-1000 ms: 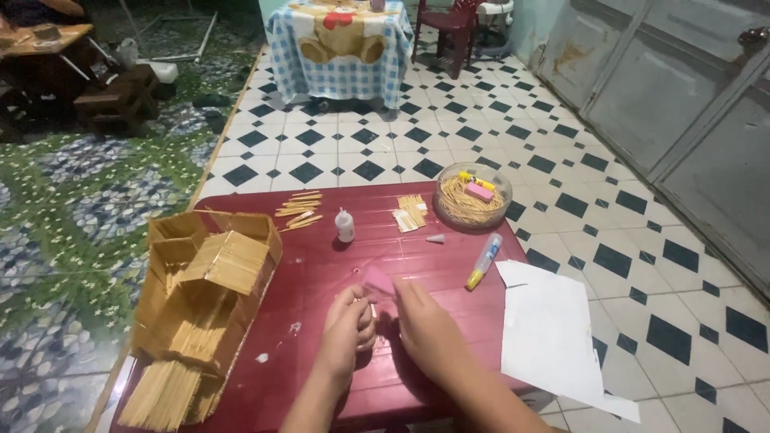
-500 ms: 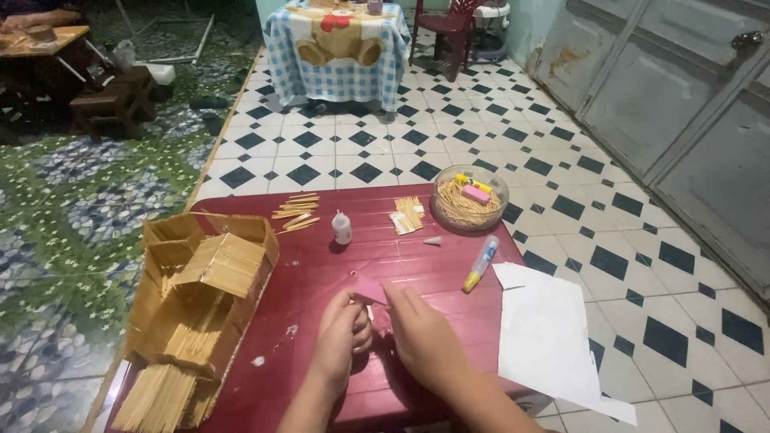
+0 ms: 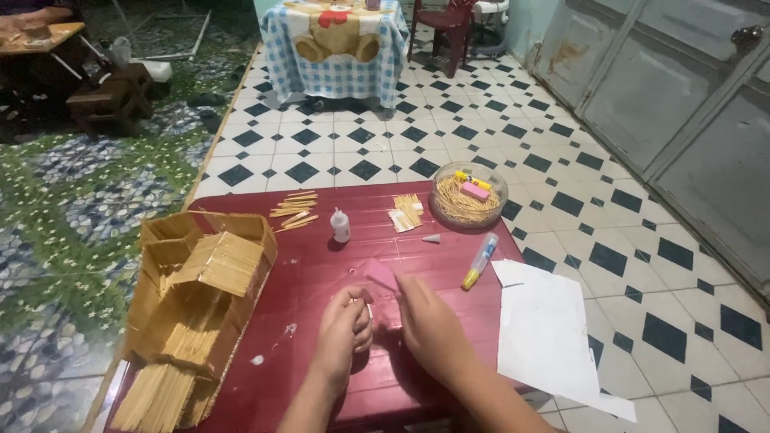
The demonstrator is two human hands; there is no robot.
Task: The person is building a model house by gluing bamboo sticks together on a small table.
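Head view, dark red table point(image 3: 321, 265) on a black-and-white tiled floor point(image 3: 609, 208).

Far left: stick-built model house point(image 3: 200, 301) of pale wooden sticks, standing at the table's left edge; a flat sheet of sticks lies at its near end. Behind it, toward the far edge, a few loose sticks point(image 3: 293, 215).

Centre: small white glue bottle point(image 3: 341, 226), upright, well beyond the hands.

Left hand point(image 3: 345, 333): fingers curled in, closed on something small and pale at the fingertips; what it is cannot be told. The hand rests on the table.

Pink paper piece point(image 3: 380, 277): lies flat on the table just beyond both hands, between them, slightly nearer the right fingertips. Contact with either hand cannot be told.

Right hand point(image 3: 433, 325): palm down, fingers loosely extended toward the pink piece, grasping nothing visible.

Right of centre: short stack of cut sticks point(image 3: 407, 215), then a clear round bowl point(image 3: 470, 195) holding sticks and small coloured items. A glue pen with a yellow tip point(image 3: 480, 261) lies just beyond the white paper sheet point(image 3: 545, 329), which overhangs the right table edge.
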